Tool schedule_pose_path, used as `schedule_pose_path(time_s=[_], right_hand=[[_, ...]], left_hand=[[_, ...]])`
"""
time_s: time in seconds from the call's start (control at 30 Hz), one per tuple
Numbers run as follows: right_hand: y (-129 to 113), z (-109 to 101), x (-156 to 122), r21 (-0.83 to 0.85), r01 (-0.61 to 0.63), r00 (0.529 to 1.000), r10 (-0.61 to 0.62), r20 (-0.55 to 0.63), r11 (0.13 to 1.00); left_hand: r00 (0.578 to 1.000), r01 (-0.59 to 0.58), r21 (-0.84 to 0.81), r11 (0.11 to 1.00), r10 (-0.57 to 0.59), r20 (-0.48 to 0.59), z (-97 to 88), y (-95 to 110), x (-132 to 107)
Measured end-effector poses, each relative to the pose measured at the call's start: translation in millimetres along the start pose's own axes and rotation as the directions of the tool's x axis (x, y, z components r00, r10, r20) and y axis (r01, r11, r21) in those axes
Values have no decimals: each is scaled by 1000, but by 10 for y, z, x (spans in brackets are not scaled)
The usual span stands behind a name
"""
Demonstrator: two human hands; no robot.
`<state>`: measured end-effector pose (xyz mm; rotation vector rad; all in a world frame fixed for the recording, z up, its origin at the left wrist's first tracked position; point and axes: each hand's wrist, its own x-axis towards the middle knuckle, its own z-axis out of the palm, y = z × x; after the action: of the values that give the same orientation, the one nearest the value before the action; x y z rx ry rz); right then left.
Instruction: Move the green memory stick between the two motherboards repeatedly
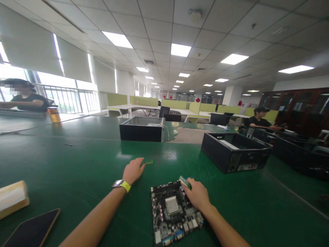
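A motherboard lies on the green tabletop in front of me, with a silver square processor near its middle. My right hand is over the board's far right edge, its fingers closed on a green RAM stick. That stick is tilted above the board; whether it touches the board is hidden. Beyond the board to the left, my left hand pinches a second RAM stick close to the table surface. A watch with a yellow-green band is on my left wrist.
Two open computer cases, one at the far middle and one at the right, stand on the table. A dark flat tablet-like panel and a cream block lie left. People sit at far left and right.
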<state>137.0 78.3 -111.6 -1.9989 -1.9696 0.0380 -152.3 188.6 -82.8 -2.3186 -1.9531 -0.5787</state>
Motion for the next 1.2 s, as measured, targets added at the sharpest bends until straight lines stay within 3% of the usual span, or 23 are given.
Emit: schedule_pose_path(time_s=[0.07,0.17,0.27,0.33,0.43,0.5,0.57,0.63,0.67,0.77,0.83,0.97,1.2], right_hand=[[10,2,25,13,-4,1000,4,-2,1000],[28,-4,51,39,-6,1000,6,-5,999],[32,-17,35,65,-9,1000,10,-23,998],[26,-24,2,77,-25,999,27,-29,997],[21,-24,-51,103,-66,997,69,-27,993],[32,-26,-59,149,-87,996,90,-13,985],[54,-38,-29,228,-111,994,110,18,967],[75,-57,27,374,-104,994,107,13,922],[83,-66,57,471,-82,995,99,-11,878],[88,-74,118,711,18,991,82,-106,703],[85,-59,123,757,45,993,56,-108,652],[85,-1,85,699,52,999,-31,-43,713],[99,62,67,525,82,997,-67,-48,847]], left_hand=[[997,25,66,997,-31,78,126,-286,166],[985,-32,104,994,13,175,209,-492,261],[987,-107,91,990,95,127,194,-537,282],[995,-48,4,999,47,88,165,-529,297],[986,149,-230,962,-127,106,113,-449,308],[970,239,-430,871,-195,143,59,-315,269],[966,258,-652,713,-178,188,-21,-109,170],[974,220,-804,552,-85,208,-122,137,17],[979,179,-826,535,-14,202,-175,260,-70],[964,15,-778,628,197,178,-309,562,-308],[941,-72,-708,702,282,185,-351,682,-419],[919,-140,-592,794,327,221,-307,776,-531],[945,-181,-460,869,283,163,-104,830,-599]])
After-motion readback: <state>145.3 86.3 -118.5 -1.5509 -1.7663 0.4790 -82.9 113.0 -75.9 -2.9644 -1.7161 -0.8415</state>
